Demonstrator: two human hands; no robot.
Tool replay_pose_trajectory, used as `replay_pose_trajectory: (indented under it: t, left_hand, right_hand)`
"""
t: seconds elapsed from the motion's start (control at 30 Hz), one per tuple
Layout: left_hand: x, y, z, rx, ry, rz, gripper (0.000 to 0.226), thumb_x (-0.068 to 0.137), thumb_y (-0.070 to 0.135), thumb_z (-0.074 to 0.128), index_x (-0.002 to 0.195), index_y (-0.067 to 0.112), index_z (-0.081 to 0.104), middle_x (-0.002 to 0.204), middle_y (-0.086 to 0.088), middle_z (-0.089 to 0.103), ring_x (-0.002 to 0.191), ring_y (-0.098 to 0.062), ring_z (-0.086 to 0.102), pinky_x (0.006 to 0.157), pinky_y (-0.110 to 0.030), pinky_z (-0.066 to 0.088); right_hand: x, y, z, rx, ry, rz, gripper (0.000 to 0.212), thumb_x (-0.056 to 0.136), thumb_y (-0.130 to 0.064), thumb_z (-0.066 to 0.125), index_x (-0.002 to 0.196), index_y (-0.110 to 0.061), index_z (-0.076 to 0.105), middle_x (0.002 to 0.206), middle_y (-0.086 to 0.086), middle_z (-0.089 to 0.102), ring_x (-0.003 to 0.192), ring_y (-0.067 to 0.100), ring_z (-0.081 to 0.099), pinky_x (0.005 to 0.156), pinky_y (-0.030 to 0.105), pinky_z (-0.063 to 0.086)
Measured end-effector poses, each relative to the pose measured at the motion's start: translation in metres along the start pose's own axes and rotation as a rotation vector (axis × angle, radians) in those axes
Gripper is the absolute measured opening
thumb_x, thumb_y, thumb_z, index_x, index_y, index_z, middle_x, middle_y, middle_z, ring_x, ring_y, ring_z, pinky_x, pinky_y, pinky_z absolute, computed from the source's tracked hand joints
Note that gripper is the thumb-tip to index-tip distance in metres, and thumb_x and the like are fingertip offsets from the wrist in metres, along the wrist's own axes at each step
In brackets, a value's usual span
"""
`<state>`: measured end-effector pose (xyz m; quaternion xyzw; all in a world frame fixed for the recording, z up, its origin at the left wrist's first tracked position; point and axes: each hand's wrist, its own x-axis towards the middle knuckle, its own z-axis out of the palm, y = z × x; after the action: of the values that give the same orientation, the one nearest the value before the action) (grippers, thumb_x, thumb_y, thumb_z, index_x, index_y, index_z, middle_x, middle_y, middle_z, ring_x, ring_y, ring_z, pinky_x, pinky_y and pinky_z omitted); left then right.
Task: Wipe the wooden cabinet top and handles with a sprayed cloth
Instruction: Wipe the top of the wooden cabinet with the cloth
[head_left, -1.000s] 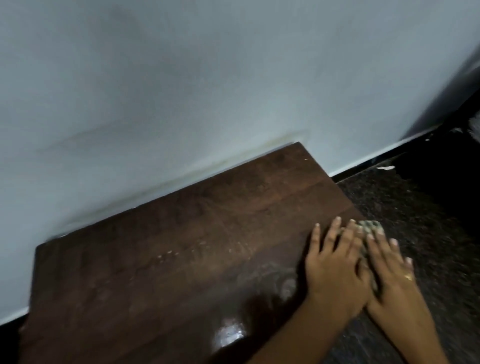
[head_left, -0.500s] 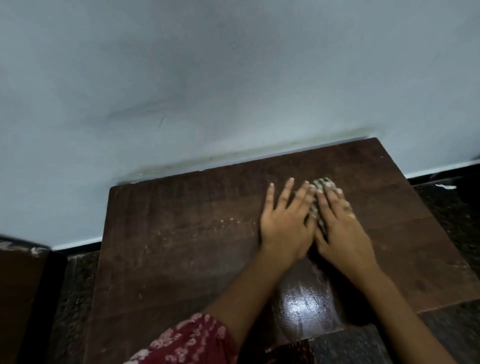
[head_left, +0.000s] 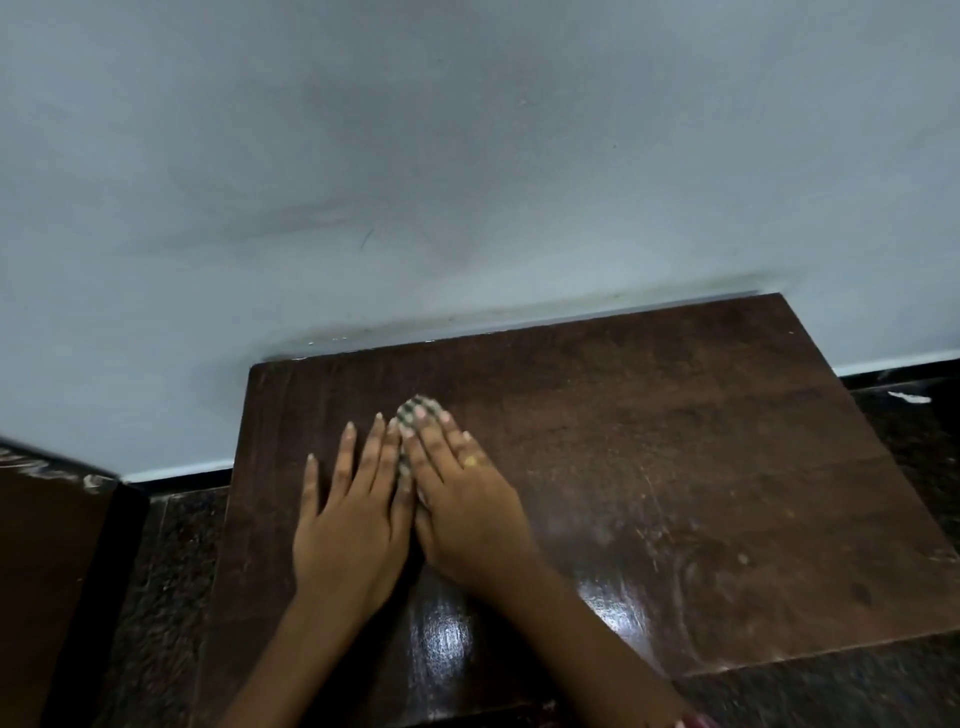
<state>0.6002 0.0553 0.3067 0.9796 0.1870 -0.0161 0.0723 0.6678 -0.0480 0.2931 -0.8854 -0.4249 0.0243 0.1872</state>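
Observation:
The dark wooden cabinet top (head_left: 675, 467) stands against a pale wall. A small checked cloth (head_left: 415, 408) lies on its left-centre part. My right hand (head_left: 467, 504), with a ring on one finger, presses flat on the cloth and hides most of it. Only the cloth's far tip and a strip between my hands show. My left hand (head_left: 353, 519) lies flat on the wood just left of it, fingers spread, index finger against the cloth's edge. The cabinet's handles are out of view.
The grey-white wall (head_left: 467, 156) rises directly behind the cabinet. Dark speckled floor (head_left: 171, 571) lies on both sides. Another brown furniture piece (head_left: 47, 571) stands at the far left. A white scrap (head_left: 909, 398) lies on the floor at the right. A glossy patch (head_left: 441, 634) shines near the front edge.
Both hands have slid the cloth leftward, from the cabinet top's right edge across the middle to its left-centre part. The view has swung with them.

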Motion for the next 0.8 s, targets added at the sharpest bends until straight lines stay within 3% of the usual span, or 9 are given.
replay_pose_trajectory:
  t: [0.1,0.2,0.33,0.47,0.6,0.7,0.8]
  left_hand:
    - [-0.016,0.021,0.011,-0.035,0.064,0.022,0.057,0.091,0.035,0.019,0.140,0.011,0.037,0.147,-0.004,0.037,0.139,-0.018,0.019,0.109,-0.043,0.009]
    - [-0.012,0.065,0.021,-0.069,0.081,0.065,0.055,0.088,0.031,0.027,0.134,0.008,0.046,0.142,-0.009,0.044,0.135,-0.026,0.033,0.105,-0.045,0.015]
    - [-0.002,0.138,0.026,-0.151,0.057,0.156,0.050,0.088,0.032,0.033,0.131,0.013,0.049,0.139,-0.004,0.048,0.133,-0.024,0.035,0.103,-0.042,0.018]
    - [-0.011,0.192,0.035,-0.184,-0.039,0.356,0.050,0.087,0.034,0.031,0.131,0.019,0.049,0.143,0.002,0.045,0.137,-0.020,0.029,0.108,-0.042,0.012]
    - [-0.036,0.209,0.039,-0.160,-0.077,0.431,0.050,0.089,0.038,0.030,0.135,0.024,0.045,0.145,0.009,0.041,0.138,-0.013,0.025,0.108,-0.039,0.011]
    - [-0.051,0.197,0.038,-0.153,-0.035,0.396,0.049,0.090,0.040,0.030,0.135,0.026,0.042,0.145,0.013,0.040,0.138,-0.014,0.027,0.107,-0.042,0.011]
    - [-0.056,0.175,0.035,-0.162,-0.012,0.355,0.050,0.090,0.039,0.033,0.136,0.025,0.041,0.145,0.013,0.040,0.139,-0.016,0.026,0.107,-0.043,0.012]
  right_hand:
    - [-0.027,0.009,-0.012,-0.025,0.014,0.021,0.060,0.087,-0.028,0.032,0.144,-0.010,0.034,0.153,0.005,0.029,0.141,0.020,0.021,0.111,0.039,0.028]
    - [-0.050,0.038,-0.029,-0.090,0.007,0.089,0.061,0.085,-0.028,0.036,0.144,-0.012,0.035,0.152,0.004,0.030,0.140,0.020,0.025,0.109,0.041,0.030]
    - [-0.092,0.086,-0.052,-0.172,0.026,0.254,0.060,0.086,-0.029,0.033,0.143,-0.010,0.036,0.151,0.007,0.030,0.138,0.025,0.028,0.108,0.043,0.033]
    - [-0.145,0.116,-0.065,-0.255,0.088,0.436,0.064,0.079,-0.030,0.034,0.136,-0.003,0.045,0.143,0.015,0.042,0.132,0.028,0.035,0.103,0.045,0.022]
    - [-0.181,0.113,-0.057,-0.211,0.219,0.535,0.061,0.074,-0.029,0.034,0.131,-0.006,0.037,0.133,0.022,0.051,0.123,0.030,0.032,0.097,0.050,0.033]
    - [-0.187,0.100,-0.047,-0.159,0.243,0.507,0.054,0.083,-0.029,0.031,0.131,-0.003,0.036,0.134,0.024,0.049,0.125,0.033,0.029,0.102,0.043,0.020]
    - [-0.178,0.086,-0.040,-0.114,0.228,0.435,0.056,0.097,-0.038,0.015,0.131,0.000,0.037,0.136,0.024,0.046,0.128,0.034,0.028,0.111,0.033,0.010]
